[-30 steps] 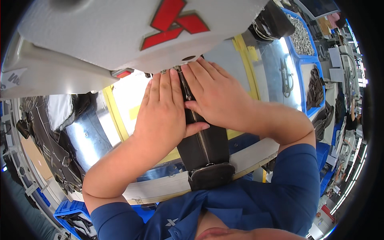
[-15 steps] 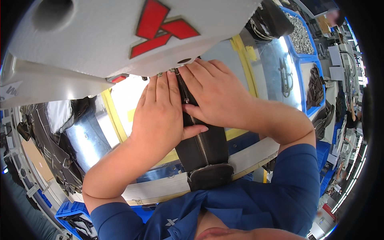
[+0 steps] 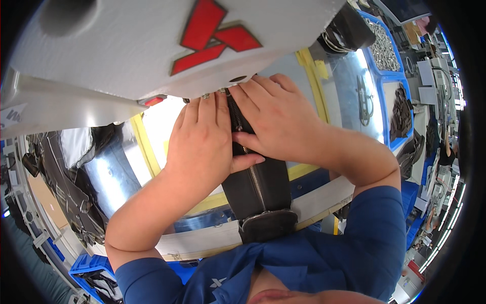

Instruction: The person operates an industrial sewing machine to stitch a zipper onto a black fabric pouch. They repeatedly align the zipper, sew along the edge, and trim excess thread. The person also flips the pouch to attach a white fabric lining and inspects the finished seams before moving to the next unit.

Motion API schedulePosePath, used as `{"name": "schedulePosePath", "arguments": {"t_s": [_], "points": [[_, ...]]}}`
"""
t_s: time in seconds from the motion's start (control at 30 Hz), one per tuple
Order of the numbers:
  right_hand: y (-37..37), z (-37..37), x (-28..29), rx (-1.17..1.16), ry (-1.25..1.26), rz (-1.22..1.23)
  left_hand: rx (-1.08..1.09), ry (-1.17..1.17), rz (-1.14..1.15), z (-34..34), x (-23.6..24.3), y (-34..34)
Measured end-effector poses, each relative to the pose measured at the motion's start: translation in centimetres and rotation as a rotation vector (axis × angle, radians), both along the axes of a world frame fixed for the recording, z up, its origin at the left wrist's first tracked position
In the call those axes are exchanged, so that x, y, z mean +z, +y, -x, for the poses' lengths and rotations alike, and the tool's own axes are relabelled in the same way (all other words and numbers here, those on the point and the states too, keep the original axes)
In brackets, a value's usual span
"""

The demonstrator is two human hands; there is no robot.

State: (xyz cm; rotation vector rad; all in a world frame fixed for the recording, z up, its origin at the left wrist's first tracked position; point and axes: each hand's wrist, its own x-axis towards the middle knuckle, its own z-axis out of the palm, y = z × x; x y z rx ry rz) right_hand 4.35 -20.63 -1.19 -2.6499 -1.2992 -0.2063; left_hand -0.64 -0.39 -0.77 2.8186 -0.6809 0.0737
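Observation:
A long black fabric piece with a metal zipper down its middle runs from under a white sewing machine head toward my body. My left hand lies flat on its left side, fingers stretched forward to the machine and thumb across the zipper. On the right side rests my right hand, its fingers also straight and its thumb by the zipper pull. Both sets of fingertips reach the machine's lower edge, which hides the needle area. At the near end, a rounded black zippered part hangs at the table edge.
Dark fabric pieces are heaped on the left. At the right stand blue bins, one with metal parts, one with black pieces. Thread snips lie beside them. Yellow tape marks the tabletop; a blue crate sits lower left.
The whole view has shifted slightly, with the machine appearing a little farther right. Both hands keep nearly the same flat pose on the black fabric.

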Motion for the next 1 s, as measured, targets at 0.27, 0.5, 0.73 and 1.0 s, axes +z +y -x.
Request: {"name": "schedulePosePath", "arguments": {"t_s": [0.27, 0.5, 0.73, 1.0], "points": [[0.0, -0.03, -0.04, -0.011, -0.016, 0.035, -0.008, -0.005, -0.021, -0.23, 0.05, -0.16], [0.01, 0.1, -0.04, -0.001, -0.035, 0.031, 0.003, -0.014, -0.028, -0.04, 0.0, -0.13], [-0.05, -0.14, 0.3, 0.005, 0.07, -0.055, 0.012, 0.001, -0.012, 0.02, 0.08, -0.1], [-0.4, -0.17, 0.08, -0.007, 0.058, -0.036, 0.041, -0.007, -0.045, 0.13, -0.08, -0.15]]}}
